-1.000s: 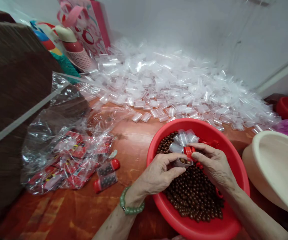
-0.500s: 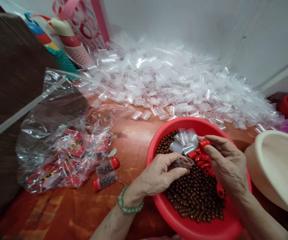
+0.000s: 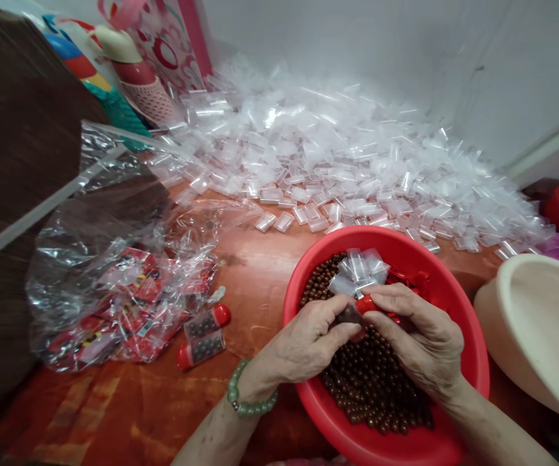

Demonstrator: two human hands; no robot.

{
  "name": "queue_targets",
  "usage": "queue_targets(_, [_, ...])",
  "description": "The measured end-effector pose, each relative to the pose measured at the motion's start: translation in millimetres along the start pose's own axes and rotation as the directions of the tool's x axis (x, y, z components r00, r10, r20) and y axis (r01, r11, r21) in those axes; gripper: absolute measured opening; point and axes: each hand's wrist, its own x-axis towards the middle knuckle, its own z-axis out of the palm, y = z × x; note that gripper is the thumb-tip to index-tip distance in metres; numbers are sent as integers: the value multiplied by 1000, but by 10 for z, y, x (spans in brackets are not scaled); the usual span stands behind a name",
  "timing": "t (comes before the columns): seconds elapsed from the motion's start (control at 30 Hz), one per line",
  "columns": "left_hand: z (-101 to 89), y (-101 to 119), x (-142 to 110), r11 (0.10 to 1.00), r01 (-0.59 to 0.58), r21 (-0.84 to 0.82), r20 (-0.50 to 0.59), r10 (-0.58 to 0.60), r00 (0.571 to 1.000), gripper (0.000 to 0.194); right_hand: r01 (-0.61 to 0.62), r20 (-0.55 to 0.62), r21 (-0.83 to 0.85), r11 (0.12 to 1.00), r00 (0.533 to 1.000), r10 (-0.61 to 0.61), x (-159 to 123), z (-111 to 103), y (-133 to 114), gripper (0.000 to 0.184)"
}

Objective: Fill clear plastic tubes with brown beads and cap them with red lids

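In the lower center-right of the frame, the left hand [image 3: 308, 342] pinches a clear plastic tube [image 3: 348, 315], its long axis seemingly left to right; the right hand [image 3: 422, 336] grips a red plastic cap [image 3: 365, 304] at the tube's right end, above a round red basin [image 3: 479, 362]. Whether it is seated cannot be told.

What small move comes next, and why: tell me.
Probably ease the red cap onto the tube: the right hand holds the cap at the tube's end, while the left hand grips the tube. Fingers partly hide whether it is seated.
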Motion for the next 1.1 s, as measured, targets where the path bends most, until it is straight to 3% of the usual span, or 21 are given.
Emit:
queue_targets(0.2, [-9, 15, -1, 998, 32, -44, 10, -32, 999, 15, 114, 128, -116, 987, 987, -99, 28, -58, 48, 29])
queue_targets(0.4, [26, -32, 15, 966, 134, -221, 14, -135, 991, 23, 293, 312, -391, 872, 934, -174, -75, -9, 60, 74])
queue_targets(0.6, [66, -47, 51, 921, 121, -370, 20, -122, 992, 20, 374, 288, -598, 709, 926, -245, -104, 124, 44, 65])
queue_targets(0.77, [132, -13, 60, 850, 135, -509, 78, -110, 991, 18, 475, 304, -652, 591, 878, -371, -110, 82, 71, 65])
queue_targets(1.1, [229, -62, 33, 832, 134, -539, 71, -113, 991, 21, 539, 371, -671, 509, 838, -400, -146, 21, 78, 59])
